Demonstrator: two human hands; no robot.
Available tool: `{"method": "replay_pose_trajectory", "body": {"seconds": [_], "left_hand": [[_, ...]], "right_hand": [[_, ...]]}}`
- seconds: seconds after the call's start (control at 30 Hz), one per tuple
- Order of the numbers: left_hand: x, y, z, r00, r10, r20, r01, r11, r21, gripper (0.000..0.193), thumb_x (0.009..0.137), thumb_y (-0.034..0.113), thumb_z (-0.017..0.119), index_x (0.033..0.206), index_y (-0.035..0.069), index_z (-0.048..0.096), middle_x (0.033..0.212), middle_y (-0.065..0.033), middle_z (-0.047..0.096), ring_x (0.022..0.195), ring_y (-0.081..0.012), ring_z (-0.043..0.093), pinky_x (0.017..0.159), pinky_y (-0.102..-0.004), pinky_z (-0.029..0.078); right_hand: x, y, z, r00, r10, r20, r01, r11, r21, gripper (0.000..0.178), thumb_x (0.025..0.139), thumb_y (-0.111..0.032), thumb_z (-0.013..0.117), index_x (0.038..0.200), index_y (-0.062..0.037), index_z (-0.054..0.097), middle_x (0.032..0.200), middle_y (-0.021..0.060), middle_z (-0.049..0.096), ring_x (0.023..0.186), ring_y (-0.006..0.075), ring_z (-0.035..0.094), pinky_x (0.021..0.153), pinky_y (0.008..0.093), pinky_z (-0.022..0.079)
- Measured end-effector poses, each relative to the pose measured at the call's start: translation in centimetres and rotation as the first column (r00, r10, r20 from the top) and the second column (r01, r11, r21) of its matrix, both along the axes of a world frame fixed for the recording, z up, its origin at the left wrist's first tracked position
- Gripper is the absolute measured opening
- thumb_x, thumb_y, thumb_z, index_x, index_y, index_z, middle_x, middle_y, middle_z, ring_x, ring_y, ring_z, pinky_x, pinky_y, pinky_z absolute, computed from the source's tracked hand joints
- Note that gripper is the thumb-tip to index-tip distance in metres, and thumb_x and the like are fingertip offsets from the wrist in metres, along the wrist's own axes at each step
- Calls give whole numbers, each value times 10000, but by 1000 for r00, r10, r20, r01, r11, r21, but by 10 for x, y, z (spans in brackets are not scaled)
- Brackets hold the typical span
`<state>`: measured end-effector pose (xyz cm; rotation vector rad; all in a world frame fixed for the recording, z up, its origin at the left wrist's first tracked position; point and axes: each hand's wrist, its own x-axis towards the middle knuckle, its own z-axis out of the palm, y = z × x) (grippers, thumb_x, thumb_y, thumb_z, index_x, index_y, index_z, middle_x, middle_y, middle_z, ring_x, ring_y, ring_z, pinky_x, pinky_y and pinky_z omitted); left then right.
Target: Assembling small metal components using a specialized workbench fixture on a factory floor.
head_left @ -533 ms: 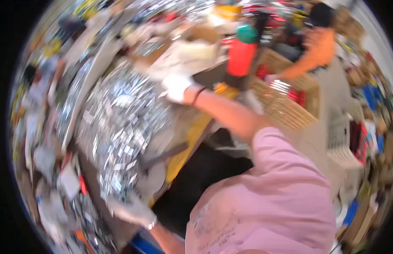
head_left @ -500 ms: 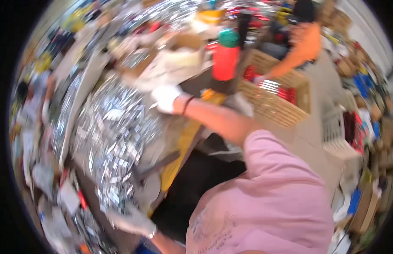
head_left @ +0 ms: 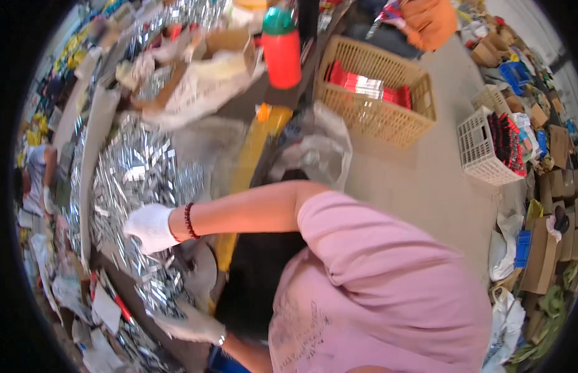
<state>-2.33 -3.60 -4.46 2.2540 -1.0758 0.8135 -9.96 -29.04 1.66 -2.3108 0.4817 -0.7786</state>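
Gathering silver strips [head_left: 130, 174], it seems: right hand [head_left: 151, 229] over them, left hand [head_left: 191, 324] at their near end, fingers' closure unclear; next probably needs firm pinching.

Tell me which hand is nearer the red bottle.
Right. In the picture, the right hand is over silver strips, below the red bottle; the left hand is farther down, at their lower end.

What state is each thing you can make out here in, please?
Silver pieces: loose, heaped
Right hand: gloved, over the pieces, grip unclear
Left hand: gloved, at the pieces, grip unclear
Red bottle: upright, green lid on
Beige crate: open, holding red packs
White crate: open, filled with dark red items
Cardboard box: open
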Motion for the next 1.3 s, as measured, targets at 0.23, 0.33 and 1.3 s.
{"method": "replay_pose_trajectory", "body": {"seconds": [0.23, 0.33, 1.3], "left_hand": [[2, 6, 3, 1000, -3, -5, 3, 999, 41, 634, 993, 339, 706, 1477, -32, 530, 1450, -250, 582, 1337, -420, 549, 1140, -520, 422], [4, 3, 1, 998, -39, 43, 38, 999, 26, 615, 973, 265, 736, 1475, -33, 543, 1433, -259, 595, 1309, -436, 560, 1128, -523, 424], [-6, 0, 5, 993, 111, 43, -117, 979, 166, 587, 993, 254, 728, 1477, -21, 543, 1431, -228, 622, 1276, -391, 624, 1079, -471, 490]], "right_hand": [[-170, 102, -44, 962, 237, 135, -219, 966, -137, 182, 901, -271, 653, 808, -124, 599, 794, 99, 596, 780, 301, 668, 630, 416, 536], [-266, 76, -126, 950, -102, -295, 154, 975, 160, 180, 892, -251, 588, 890, -121, 712, 981, 146, 712, 913, 395, 686, 791, 531, 558], [-335, 17, -396, 389, 84, -917, 351, 908, 231, 411, 916, -367, 629, 1129, -59, 799, 1167, 227, 756, 1068, 395, 742, 966, 487, 558]]}}
